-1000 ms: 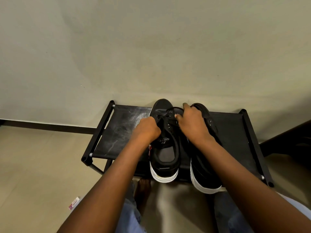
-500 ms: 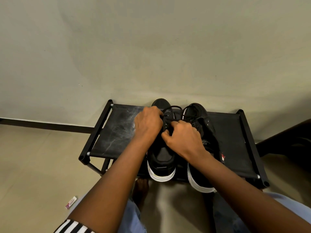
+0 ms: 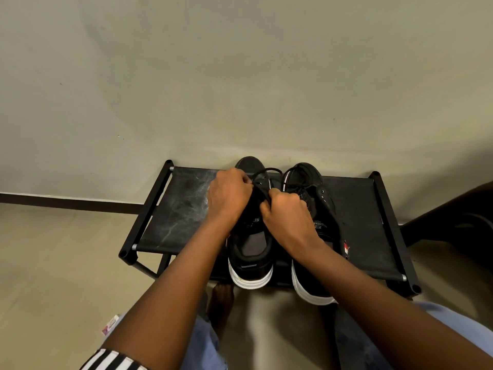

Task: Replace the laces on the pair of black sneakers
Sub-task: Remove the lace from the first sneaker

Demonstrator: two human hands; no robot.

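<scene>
Two black sneakers stand side by side on a low black rack (image 3: 365, 209) against the wall, and both hands work over the left sneaker (image 3: 250, 249), each grip narrow and closed on its black lace (image 3: 262, 193). Compared with half a second ago, the right hand (image 3: 286, 214) sits a little nearer the left hand (image 3: 229, 194), fists almost touching above the eyelets. The right sneaker (image 3: 309, 180) lies untouched beside them, its lace loose, as before.
</scene>
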